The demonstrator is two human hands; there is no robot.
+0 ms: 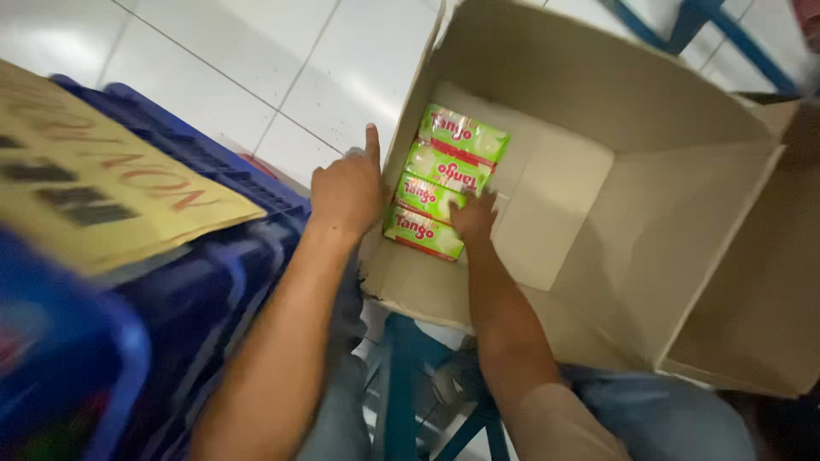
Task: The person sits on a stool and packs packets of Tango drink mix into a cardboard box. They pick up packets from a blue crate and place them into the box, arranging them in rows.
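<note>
— Where do the hands stand?

— Left hand point(346, 192) outside the open brown cardboard box point(683, 256), gripping its near-left wall, forefinger raised along the edge. Right hand point(472, 215) inside, fingers bent and pressed down flat on the nearer packs; pinching nothing, as far as can be told.

— And the packs?

— Four flat green foil packets with red bands point(444, 179), laid side by side in one row on the box floor, tight against the left wall. Rest of the floor bare cardboard.

— Around the box?

— Blue plastic crate point(205, 282) to the left, a printed yellow cardboard sheet point(94, 188) lying over it. White tiled floor point(282, 60) beyond. Blue metal stool frame point(401, 376) under the box.

— How to seat the row well?

— Probably best: keep the wall braced from outside, push the packs flush against it from inside, edges level, no overlap. Press flat, not at a corner, lest a packet tip up or the foil crease. Worth watching the box's balance on the stool.
</note>
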